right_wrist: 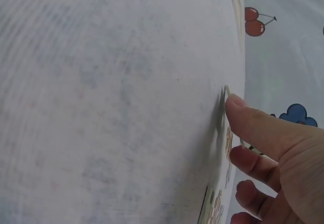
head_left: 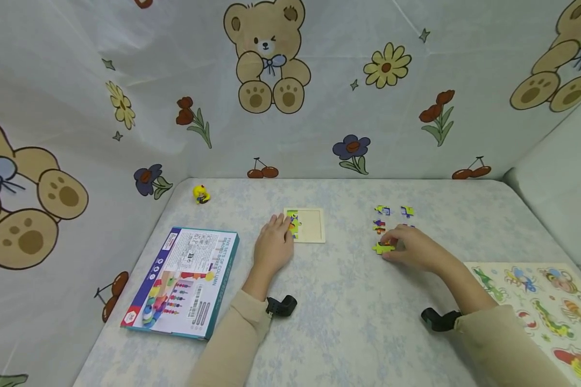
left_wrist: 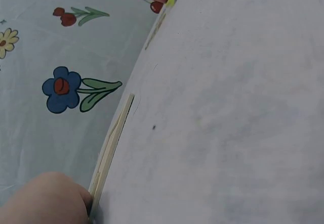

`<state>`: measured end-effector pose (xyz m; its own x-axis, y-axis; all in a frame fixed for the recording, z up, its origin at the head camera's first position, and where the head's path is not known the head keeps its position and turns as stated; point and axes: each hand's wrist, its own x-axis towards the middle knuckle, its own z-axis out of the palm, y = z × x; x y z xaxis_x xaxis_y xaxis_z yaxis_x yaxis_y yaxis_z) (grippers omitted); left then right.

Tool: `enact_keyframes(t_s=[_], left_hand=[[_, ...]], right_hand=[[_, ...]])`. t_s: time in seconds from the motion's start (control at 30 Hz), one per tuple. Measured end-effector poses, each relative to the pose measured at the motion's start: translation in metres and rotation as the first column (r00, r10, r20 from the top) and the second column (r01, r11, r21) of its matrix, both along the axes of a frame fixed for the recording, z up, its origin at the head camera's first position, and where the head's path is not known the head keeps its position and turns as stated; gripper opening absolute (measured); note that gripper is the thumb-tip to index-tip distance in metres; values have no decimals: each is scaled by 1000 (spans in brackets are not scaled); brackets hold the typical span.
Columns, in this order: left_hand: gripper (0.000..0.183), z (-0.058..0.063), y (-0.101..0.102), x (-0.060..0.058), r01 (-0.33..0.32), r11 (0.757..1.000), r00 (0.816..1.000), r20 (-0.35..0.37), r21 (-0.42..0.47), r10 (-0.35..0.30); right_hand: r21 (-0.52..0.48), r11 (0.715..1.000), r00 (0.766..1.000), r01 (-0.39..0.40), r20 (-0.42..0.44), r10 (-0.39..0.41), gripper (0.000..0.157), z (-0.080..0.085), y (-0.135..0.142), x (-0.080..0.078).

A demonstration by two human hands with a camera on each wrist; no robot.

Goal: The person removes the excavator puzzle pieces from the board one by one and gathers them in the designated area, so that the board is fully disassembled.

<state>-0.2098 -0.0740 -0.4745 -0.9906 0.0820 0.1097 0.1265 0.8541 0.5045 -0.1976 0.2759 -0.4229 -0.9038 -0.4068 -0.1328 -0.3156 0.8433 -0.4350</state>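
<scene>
My left hand rests on the left edge of a shallow wooden puzzle tray, its fingers reaching over the joined puzzle pieces along that side. The right part of the tray shows bare wood. In the left wrist view, part of the left hand touches the tray's edge. My right hand pinches a yellow-green puzzle piece between thumb and fingers; the right wrist view shows it edge-on by the thumb. Several loose pieces lie just beyond the right hand, one partly hidden by it.
A boxed toy set lies at the left, with a small yellow figurine behind it. On the right is a sheet of insect pictures, partly beneath the right forearm. A bear-patterned cloth hangs behind the table.
</scene>
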Motion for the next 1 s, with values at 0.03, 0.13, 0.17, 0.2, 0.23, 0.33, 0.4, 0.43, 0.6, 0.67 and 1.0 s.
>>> enact_keyframes(t_s=[0.03,0.13,0.17,0.2,0.23,0.33,0.4,0.43,0.6,0.67,1.0], left_hand=[[48,0,0,0,0,1000,1000,-4,3,0],[47,-1,0,-1,-2,1000,1000,-14,12,2],[47,-1,0,-1,-5,1000,1000,-15,13,5],[47,-1,0,-1,-7,1000,1000,-17,16,8],[46,-1,0,-1,-10,1000,1000,-18,18,10],[45,-2,1,-1,-17,1000,1000,-21,25,17],[45,-2,1,-2,-21,999,1000,-23,31,22],[45,-2,1,-2,-23,999,999,-23,31,23],[43,-2,1,-2,-35,999,999,-29,40,36],[43,-2,2,-2,-44,998,998,-32,46,45],[42,-3,3,-1,-74,997,997,-34,33,75]], right_hand=[[6,1000,1000,2,-1,-2,29,0,0,0],[19,1000,1000,3,-1,-3,28,0,-1,0],[21,1000,1000,-1,6,1,29,0,-2,0],[29,1000,1000,-3,14,3,29,1,-3,-1],[40,999,1000,-5,22,4,30,2,-4,-1],[56,998,999,-11,43,9,34,9,-7,-3],[57,998,999,0,52,-3,35,14,-11,-6],[51,999,999,2,50,-5,36,17,-14,-8],[6,1000,999,9,38,-9,35,21,-36,-22],[-19,1000,999,3,34,-2,34,20,-48,-29],[-120,993,999,2,42,3,32,9,-123,-61]])
